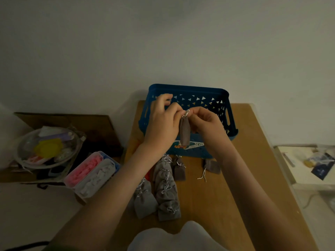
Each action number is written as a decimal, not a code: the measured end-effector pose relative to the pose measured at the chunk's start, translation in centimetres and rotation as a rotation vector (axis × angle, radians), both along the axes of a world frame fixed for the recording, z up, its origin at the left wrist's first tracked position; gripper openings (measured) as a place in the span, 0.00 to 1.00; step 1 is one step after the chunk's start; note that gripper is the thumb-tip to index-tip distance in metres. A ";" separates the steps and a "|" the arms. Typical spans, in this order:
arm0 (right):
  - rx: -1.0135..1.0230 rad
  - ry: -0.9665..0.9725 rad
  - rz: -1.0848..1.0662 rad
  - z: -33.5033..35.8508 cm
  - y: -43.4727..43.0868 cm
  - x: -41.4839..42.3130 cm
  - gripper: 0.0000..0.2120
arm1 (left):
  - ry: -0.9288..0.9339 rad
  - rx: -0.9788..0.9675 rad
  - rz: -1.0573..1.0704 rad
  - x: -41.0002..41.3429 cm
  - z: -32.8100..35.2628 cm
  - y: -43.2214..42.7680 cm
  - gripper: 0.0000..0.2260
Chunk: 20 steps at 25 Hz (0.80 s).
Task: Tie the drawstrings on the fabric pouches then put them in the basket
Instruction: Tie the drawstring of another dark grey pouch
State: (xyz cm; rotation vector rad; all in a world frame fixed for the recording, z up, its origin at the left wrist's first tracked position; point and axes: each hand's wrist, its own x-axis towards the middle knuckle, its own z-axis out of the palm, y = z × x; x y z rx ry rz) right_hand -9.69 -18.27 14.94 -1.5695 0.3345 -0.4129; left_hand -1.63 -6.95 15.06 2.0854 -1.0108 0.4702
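Because seemingly limp and light below the grip, best taken at the neck: brown fabric pouch [184,133], white drawstrings [186,113] pinched by left hand [163,124] and right hand [208,122].

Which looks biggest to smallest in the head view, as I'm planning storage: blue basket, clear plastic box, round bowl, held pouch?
1. blue basket
2. round bowl and clear plastic box, too alike to rank
3. held pouch, smallest
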 end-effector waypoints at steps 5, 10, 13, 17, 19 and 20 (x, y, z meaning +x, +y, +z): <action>-0.002 -0.001 0.019 0.1 -0.4 -0.4 0.05 | -0.067 0.119 -0.079 0.2 0.1 0.1 0.11; -0.055 0.067 0.010 0.3 -0.6 -0.6 0.06 | -0.257 0.174 -0.192 0.1 -0.1 0.3 0.09; -0.301 0.149 -0.029 0.6 -0.9 -0.7 0.05 | -0.333 0.170 -0.226 0.0 -0.5 0.8 0.09; -0.452 0.183 -0.042 0.3 -0.9 -0.4 0.04 | -0.247 0.075 -0.201 0.1 -1.1 1.2 0.08; -0.478 0.185 -0.045 -0.1 -0.8 -0.3 0.04 | -0.125 0.013 -0.184 0.2 -1.5 1.3 0.09; -0.468 0.183 -0.047 -0.4 -0.9 -0.3 0.04 | -0.028 -0.007 -0.187 0.2 -1.7 1.3 0.09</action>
